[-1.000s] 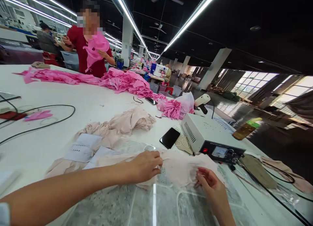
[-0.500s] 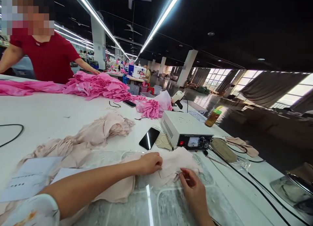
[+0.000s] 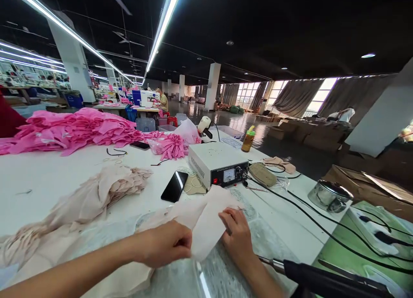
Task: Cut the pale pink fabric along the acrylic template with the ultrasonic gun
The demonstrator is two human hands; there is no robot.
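Observation:
A thin pale pink cloth piece (image 3: 209, 225) is raised between my hands over a clear, grey-marked sheet (image 3: 180, 276). At its left edge, my left hand (image 3: 169, 243) is closed with the fingers curled on the cloth. My right hand (image 3: 238, 235) pinches the opposite edge with curled fingers; the fingertips are partly hidden. Beside my right forearm lies a black-handled tool (image 3: 322, 274) with a metal shaft, its tip hidden behind the wrist. More pale pink cloth (image 3: 106, 190) lies bunched to the left, and some is under my left forearm.
Behind the cloth stand a white control box (image 3: 219, 160) with a dial and a black phone (image 3: 174, 186). Pink fabric (image 3: 84, 128) is heaped at the back left. Black cables (image 3: 290, 207) run right, past a metal pot (image 3: 331, 195). A bottle (image 3: 248, 141) stands farther back.
The view has swung right, leaving only a bit of the co-worker's red clothing at the left edge. The cloth has been lifted and turned between my hands, my right fingers now closed on its edge.

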